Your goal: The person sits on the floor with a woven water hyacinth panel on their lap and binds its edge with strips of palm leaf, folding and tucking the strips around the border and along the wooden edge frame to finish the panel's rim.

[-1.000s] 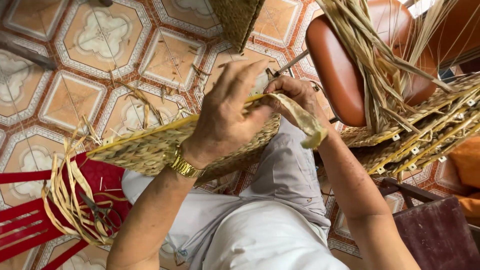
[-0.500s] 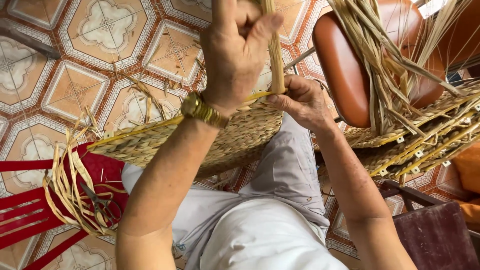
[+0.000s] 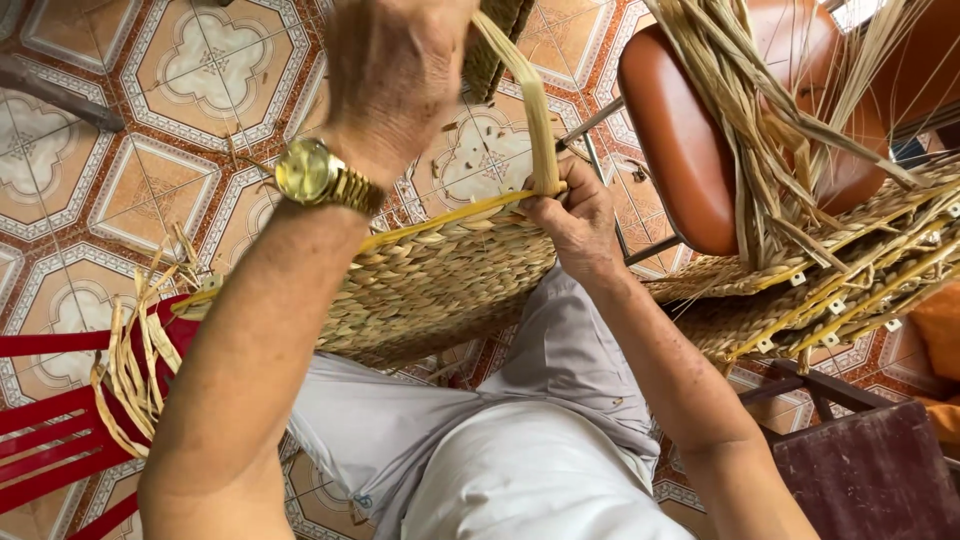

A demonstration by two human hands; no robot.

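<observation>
- My left hand (image 3: pixel 395 75), up at twelve o'clock, is clenched on the pale fibre strand (image 3: pixel 530 110), drawn taut; a gold watch (image 3: pixel 310 172) sits on its wrist
- My right hand (image 3: pixel 575 220) pinches that strand's lower end against the yellow rim (image 3: pixel 450 215) of the woven basket (image 3: pixel 430 290) — fingers closed tight
- The basket lies across my lap at centre; loose fibre bundle (image 3: pixel 760 130) over the brown chair (image 3: pixel 690 130) at two o'clock; red stool (image 3: pixel 50 440) at eight

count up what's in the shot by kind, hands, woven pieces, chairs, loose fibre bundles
hands: 2 (left hand, right hand)
woven pieces: 2 (woven basket on the lap, woven stack by the brown chair)
chairs: 2 (brown chair, red chair)
loose fibre bundles: 2 (bundle on brown chair, bundle on red chair)
total: 8
</observation>
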